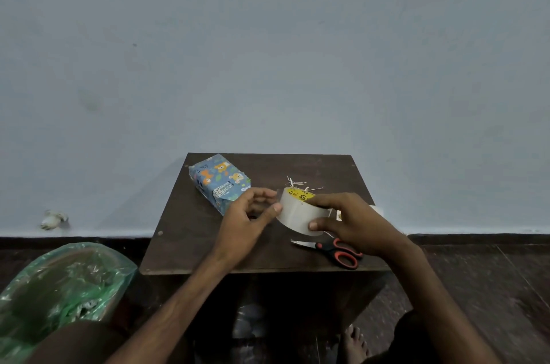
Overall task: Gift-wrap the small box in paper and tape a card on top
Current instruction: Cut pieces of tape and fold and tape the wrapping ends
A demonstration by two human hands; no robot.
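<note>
Tape roll (297, 212) gripped by right hand (354, 223); its edge pinched by left hand (247, 215). Wrapped box (220, 182) laid on table (184, 244), rear left. Scissors (336, 250) laid front right.

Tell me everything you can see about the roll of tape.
The roll of tape is wide, whitish-clear, with a yellow printed core. It is held tilted above the brown table, near the scissors. The right hand grips it, fingers over the top, thumb on its face; the left hand pinches at its left edge.
</note>
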